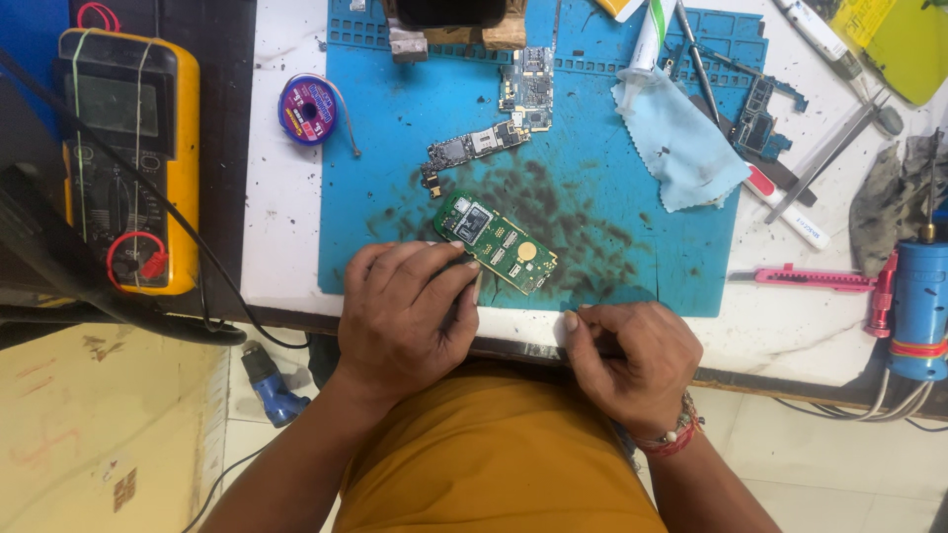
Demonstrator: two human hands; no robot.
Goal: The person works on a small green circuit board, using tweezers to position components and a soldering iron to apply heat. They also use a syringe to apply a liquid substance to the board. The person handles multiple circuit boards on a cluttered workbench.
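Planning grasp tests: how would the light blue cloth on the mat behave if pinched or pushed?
The light blue cloth lies rumpled with folds, so it is probably floppy and would drape from a pinch. It looks thin, so likely very light. On the blue mat a push would probably bunch it rather than slide it whole.

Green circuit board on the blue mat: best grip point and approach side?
Pinch the green circuit board by its two long edges near the free far-left end, coming from above. It lies flat and slanted; the left hand crowds its near side, and its face carries components.
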